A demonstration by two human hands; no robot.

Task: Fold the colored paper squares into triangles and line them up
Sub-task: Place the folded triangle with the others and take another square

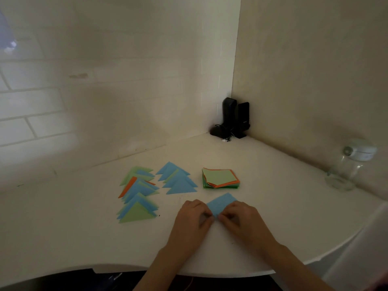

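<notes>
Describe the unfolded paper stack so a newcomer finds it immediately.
On the white table, look right of the two rows of folded triangles. The paper stack lies there, beyond the hands' blue sheet. It alone is a thick pile of flat squares, pale green on top with orange edges.

Dim, soft focus, warm cast (wide-angle bowing at edges)

Table (273,206): white, curved front edge.
Walls (126,80): pale, brick-patterned at left, meeting in a corner.
Black devices (233,118): upright in the corner, with cables.
Glass jar (344,171): right side, white lid.
</notes>
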